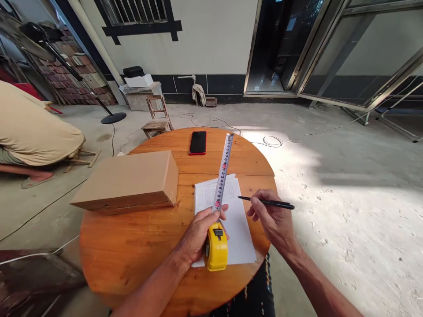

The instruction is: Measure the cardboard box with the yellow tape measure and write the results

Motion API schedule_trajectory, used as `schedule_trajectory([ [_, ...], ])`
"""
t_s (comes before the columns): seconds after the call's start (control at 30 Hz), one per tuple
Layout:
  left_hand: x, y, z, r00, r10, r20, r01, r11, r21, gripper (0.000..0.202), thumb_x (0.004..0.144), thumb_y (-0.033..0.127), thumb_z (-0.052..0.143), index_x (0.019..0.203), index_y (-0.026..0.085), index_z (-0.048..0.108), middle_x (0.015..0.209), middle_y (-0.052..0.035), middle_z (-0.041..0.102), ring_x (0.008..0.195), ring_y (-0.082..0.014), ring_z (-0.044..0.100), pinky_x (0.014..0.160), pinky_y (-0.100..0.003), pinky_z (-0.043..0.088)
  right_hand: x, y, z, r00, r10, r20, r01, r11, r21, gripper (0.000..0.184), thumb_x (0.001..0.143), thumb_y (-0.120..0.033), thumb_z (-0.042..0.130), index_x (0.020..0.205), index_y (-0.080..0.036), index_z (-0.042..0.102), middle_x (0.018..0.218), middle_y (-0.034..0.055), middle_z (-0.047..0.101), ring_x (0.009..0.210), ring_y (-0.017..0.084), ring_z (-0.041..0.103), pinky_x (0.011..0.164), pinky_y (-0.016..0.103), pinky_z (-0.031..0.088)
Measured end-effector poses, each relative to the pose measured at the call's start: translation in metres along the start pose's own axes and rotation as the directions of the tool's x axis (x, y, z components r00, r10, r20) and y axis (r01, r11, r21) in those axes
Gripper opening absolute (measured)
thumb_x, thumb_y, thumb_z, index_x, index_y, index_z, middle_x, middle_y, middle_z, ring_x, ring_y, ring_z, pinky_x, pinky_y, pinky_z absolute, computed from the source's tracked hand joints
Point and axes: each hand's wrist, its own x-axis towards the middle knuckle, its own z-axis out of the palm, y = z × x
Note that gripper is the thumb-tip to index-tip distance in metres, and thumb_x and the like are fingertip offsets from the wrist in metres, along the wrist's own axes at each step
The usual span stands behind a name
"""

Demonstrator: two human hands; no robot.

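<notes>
My left hand [198, 233] grips a yellow tape measure [216, 246] above a sheet of white paper [239, 233]. Its blade [224, 169] sticks out away from me, over the paper and towards a red phone [198, 142]. My right hand [272, 218] pinches a black pen [267, 202], tip pointing left just above the paper. A long cardboard box [130, 180] lies on the left half of the round wooden table [139, 251], apart from both hands.
Another person in beige [33, 127] crouches on the floor at far left. Behind the table stand a small wooden stool [157, 116], a fan stand [112, 117] and stacked boxes [140, 90]. Cables run across the concrete floor [346, 185].
</notes>
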Motion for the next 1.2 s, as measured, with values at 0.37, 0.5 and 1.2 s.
schedule_trajectory([
  [0.37,0.002,0.002,-0.002,0.994,-0.102,0.025,0.102,0.994,-0.024,0.021,0.085,0.036,0.051,0.078,0.016,0.054,0.085,-0.0095,0.069,0.049,-0.0102,0.058,0.046,-0.02,0.041,0.017,0.014,0.022,0.998,-0.017,0.061,0.035,0.95,-0.31,0.01,0.085,-0.028,0.054,0.085,-0.018,0.058,0.064,-0.0012,0.061,0.052,0.011,0.059,0.052,0.023,0.048],
  [0.5,0.003,0.004,-0.002,0.99,-0.144,0.013,0.144,0.989,-0.038,0.021,0.086,0.036,0.05,0.078,0.017,0.053,0.083,-0.0092,0.07,0.045,-0.0095,0.056,0.044,-0.02,0.039,0.017,0.022,0.025,0.996,-0.004,0.086,0.034,0.934,-0.356,0.017,0.087,-0.029,0.05,0.091,-0.019,0.063,0.064,-0.0005,0.062,0.055,0.012,0.058,0.055,0.024,0.048],
  [1.2,0.005,0.003,-0.004,0.982,-0.185,-0.028,0.182,0.98,-0.086,0.021,0.085,0.039,0.049,0.08,0.019,0.054,0.06,-0.004,0.065,0.044,-0.0125,0.055,0.043,-0.021,0.039,0.02,0.04,0.033,0.989,-0.06,0.133,0.11,0.904,-0.413,0.013,0.087,-0.021,0.049,0.085,-0.02,0.062,0.077,0.002,0.064,0.069,0.014,0.058,0.063,0.027,0.046],
])
